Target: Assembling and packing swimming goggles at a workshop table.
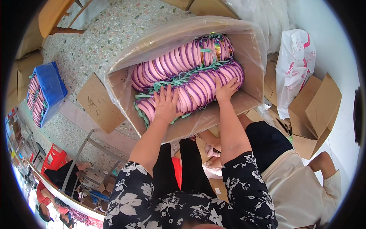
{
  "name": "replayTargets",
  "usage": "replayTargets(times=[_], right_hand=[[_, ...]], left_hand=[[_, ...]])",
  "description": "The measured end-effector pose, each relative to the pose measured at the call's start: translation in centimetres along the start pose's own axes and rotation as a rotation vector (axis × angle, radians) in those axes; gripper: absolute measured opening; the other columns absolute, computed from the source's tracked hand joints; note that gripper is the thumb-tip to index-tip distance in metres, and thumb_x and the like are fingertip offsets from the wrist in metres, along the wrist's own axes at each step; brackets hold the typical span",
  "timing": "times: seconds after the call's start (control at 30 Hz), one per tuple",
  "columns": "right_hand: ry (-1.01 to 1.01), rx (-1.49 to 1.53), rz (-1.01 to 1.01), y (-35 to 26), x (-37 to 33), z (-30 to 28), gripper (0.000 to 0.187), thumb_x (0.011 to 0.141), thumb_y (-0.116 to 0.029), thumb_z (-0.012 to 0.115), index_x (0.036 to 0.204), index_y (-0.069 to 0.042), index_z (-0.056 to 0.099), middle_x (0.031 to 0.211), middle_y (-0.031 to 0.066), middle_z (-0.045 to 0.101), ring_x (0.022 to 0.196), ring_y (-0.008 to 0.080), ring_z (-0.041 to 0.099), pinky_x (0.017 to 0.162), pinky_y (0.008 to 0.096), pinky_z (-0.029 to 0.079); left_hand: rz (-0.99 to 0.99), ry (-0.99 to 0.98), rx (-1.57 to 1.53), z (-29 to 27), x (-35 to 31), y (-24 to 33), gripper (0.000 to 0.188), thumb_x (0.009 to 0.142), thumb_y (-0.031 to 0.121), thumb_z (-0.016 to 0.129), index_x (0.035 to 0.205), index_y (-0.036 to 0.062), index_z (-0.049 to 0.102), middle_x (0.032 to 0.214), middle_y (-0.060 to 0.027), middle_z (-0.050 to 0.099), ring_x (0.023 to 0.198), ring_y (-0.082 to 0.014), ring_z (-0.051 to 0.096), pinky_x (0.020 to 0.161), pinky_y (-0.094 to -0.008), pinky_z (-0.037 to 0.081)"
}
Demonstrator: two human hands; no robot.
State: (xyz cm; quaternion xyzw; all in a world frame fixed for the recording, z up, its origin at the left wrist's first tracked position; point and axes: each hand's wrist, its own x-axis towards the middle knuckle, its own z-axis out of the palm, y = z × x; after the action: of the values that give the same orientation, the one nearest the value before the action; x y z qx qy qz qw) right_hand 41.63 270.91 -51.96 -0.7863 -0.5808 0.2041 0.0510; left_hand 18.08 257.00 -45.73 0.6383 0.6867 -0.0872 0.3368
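A large cardboard box (251, 53), lined with clear plastic film (179, 27), stands in front of me. Inside lie two long rows of nested pink curved pieces with purple edging and teal ties; their exact kind I cannot make out. On the left end of the nearer row (196, 93) rests my left hand (166, 105), fingers spread. My right hand (226, 91) lies flat towards that row's right end, fingers apart. Neither hand grips anything. Behind it, the farther row (167, 63) has a teal strap and a shiny gold piece near its right end.
A blue crate (49, 89) with similar pink pieces sits at the left. Loose cardboard (101, 103) lies on the speckled floor. At right are a white plastic bag (293, 65), an open carton (314, 110) and a person in a cream top (297, 187) close beside me.
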Motion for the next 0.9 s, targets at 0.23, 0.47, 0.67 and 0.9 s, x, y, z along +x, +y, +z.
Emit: replayTargets(times=[0.23,0.47,0.67,0.9], right_hand=[[-0.063,-0.134,-0.277,-4.2,-5.6,-4.6,0.105,0.072,-0.058,0.070,0.149,-0.009,0.020,0.153,0.0259,0.012,0.140,0.0477,0.012,0.106,0.0662,0.021],[-0.464,-0.410,-0.594,-8.5,-11.3,-5.2,0.117,0.057,-0.048,0.084,0.150,-0.013,0.021,0.154,0.0224,0.013,0.141,0.0477,0.007,0.102,0.0712,0.022],[-0.470,-0.513,-0.606,-8.8,-11.6,-4.4,0.119,0.059,-0.051,0.082,0.151,-0.014,0.016,0.155,0.0218,0.007,0.141,0.0500,0.005,0.104,0.0686,0.024],[-0.349,-0.298,-0.577,-7.3,-13.8,-7.0,0.101,0.067,-0.051,0.077,0.146,-0.012,0.028,0.150,0.0232,0.025,0.140,0.0425,0.020,0.107,0.0632,0.022]], left_hand=[[-0.141,0.007,0.044,-4.0,-4.8,-1.1,0.122,0.056,0.050,0.085,0.149,0.0074,0.018,0.152,-0.0252,0.017,0.140,-0.0447,0.018,0.113,-0.0562,0.015],[-0.281,0.022,0.176,3.4,-5.1,-4.0,0.071,0.089,0.018,0.053,0.149,0.0039,0.018,0.148,-0.0346,0.019,0.139,-0.0482,0.018,0.115,-0.0491,0.020],[-0.305,0.102,0.208,5.7,-5.6,-4.2,0.064,0.091,0.014,0.045,0.147,-0.0001,0.018,0.147,-0.0339,0.022,0.139,-0.0478,0.017,0.114,-0.0499,0.023],[-0.160,0.161,-0.044,-3.4,-11.3,-1.5,0.096,0.069,0.025,0.079,0.145,0.0024,0.025,0.145,-0.0213,0.034,0.138,-0.0357,0.029,0.112,-0.0508,0.023]])
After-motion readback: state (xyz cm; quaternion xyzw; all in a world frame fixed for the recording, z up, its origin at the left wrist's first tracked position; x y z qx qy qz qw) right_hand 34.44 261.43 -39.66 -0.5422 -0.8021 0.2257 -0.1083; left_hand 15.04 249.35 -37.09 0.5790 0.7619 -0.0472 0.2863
